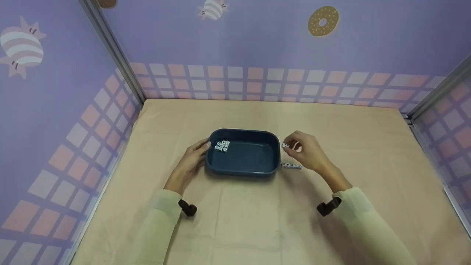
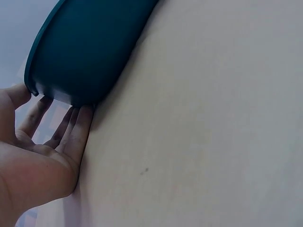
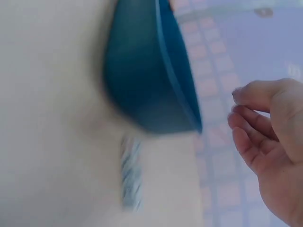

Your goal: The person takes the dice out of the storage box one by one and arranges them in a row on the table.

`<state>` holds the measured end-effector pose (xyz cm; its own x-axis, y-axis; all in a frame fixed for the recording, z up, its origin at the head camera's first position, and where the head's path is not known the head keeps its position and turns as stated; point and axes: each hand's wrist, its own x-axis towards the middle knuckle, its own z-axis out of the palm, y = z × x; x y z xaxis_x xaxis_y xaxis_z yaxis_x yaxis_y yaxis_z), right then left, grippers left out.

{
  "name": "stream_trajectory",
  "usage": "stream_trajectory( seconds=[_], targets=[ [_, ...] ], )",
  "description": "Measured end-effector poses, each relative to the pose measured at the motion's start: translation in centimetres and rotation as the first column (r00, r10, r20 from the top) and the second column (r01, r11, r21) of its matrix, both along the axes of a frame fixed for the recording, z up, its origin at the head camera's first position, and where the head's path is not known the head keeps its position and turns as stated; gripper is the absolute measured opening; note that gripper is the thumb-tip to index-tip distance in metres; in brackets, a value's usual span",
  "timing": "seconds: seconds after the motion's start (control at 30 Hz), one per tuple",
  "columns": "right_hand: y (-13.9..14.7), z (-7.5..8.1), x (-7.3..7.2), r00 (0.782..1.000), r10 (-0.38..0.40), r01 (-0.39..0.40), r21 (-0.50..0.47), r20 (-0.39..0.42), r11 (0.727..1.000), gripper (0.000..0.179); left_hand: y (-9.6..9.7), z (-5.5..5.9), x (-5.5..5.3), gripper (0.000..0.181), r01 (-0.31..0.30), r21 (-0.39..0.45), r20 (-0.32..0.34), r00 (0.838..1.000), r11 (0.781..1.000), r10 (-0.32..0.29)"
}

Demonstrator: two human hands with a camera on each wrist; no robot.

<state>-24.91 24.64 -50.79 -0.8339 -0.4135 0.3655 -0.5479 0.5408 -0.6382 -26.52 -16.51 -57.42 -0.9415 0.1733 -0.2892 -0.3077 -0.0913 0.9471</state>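
Observation:
A dark blue rectangular tray point(image 1: 243, 173) with rounded corners stands on the table, a small heap of white dice point(image 1: 222, 146) inside at its left end. My left hand point(image 1: 191, 158) holds that end, thumb at the rim and fingers against the outer wall, as the left wrist view also shows. Just off the tray's right end, my right hand point(image 1: 307, 149) pinches a white die point(image 1: 284, 145) at its fingertips; in the right wrist view the fingers hide it. A short row of dice point(image 1: 291, 166) lies on the table below this hand, blurred in the right wrist view.
A pale cloth covers the table point(image 1: 250, 221). Purple walls with a pink and white check band point(image 1: 254, 84) enclose its back and sides, with metal posts point(image 1: 117, 55) at the corners. Each wrist carries a small black camera point(image 1: 188, 208).

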Motion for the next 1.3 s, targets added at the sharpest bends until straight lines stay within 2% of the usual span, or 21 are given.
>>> stream_trajectory(
  seconds=[0.17, 0.3, 0.43, 0.57, 0.77, 0.87, 1.0, 1.1, 1.3],
  targets=[
    [4.1, -2.5, 1.2, 0.992, -0.115, 0.116, -0.005, 0.052, 0.993, 0.013, 0.0, 0.2, -0.3, 0.057, 0.013, -0.016, -0.011, 1.0, 1.0, -0.014],
    [6.2, -4.2, 1.8, 0.974, -0.183, 0.183, 0.01, 0.131, 0.983, 0.013, 0.1, 0.3, -0.5, 0.059, 0.01, -0.013, -0.004, 1.0, 1.0, -0.01],
    [7.1, -5.7, 2.5, 0.962, -0.21, 0.209, 0.026, 0.172, 0.978, 0.013, 0.1, 0.3, -0.5, 0.06, 0.004, -0.012, 0.01, 1.0, 1.0, -0.004],
    [7.2, -6.8, 2.9, 0.96, -0.211, 0.206, 0.045, 0.183, 0.978, 0.013, 0.2, 0.3, -0.5, 0.059, -0.001, -0.008, 0.005, 1.0, 1.0, 0.001],
    [7.0, -7.8, 3.0, 0.959, -0.215, 0.2, 0.093, 0.187, 0.975, 0.015, 0.2, 0.0, -0.3, 0.057, 0.011, -0.014, 0.001, 1.0, 1.0, -0.011],
    [7.1, -8.2, 3.0, 0.959, -0.206, 0.191, 0.096, 0.196, 0.977, 0.016, 0.1, -0.2, -0.1, 0.055, 0.016, 0.02, -0.002, 1.0, 1.0, -0.016],
    [7.2, -8.7, 3.0, 0.951, -0.201, 0.192, 0.062, 0.234, 0.979, 0.017, 0.1, -0.3, 0.0, 0.054, 0.018, 0.034, -0.014, 1.0, 0.999, -0.018],
    [7.3, -8.9, 3.0, 0.939, -0.208, 0.211, 0.018, 0.275, 0.977, 0.018, 0.1, -0.2, 0.0, 0.054, 0.008, 0.015, -0.018, 1.0, 1.0, -0.008],
    [7.0, -8.9, 3.0, 0.93, -0.196, 0.21, -0.012, 0.313, 0.978, 0.019, -0.1, -0.1, 0.0, 0.055, -0.012, 0.01, -0.002, 1.0, 1.0, 0.012]
  ],
)
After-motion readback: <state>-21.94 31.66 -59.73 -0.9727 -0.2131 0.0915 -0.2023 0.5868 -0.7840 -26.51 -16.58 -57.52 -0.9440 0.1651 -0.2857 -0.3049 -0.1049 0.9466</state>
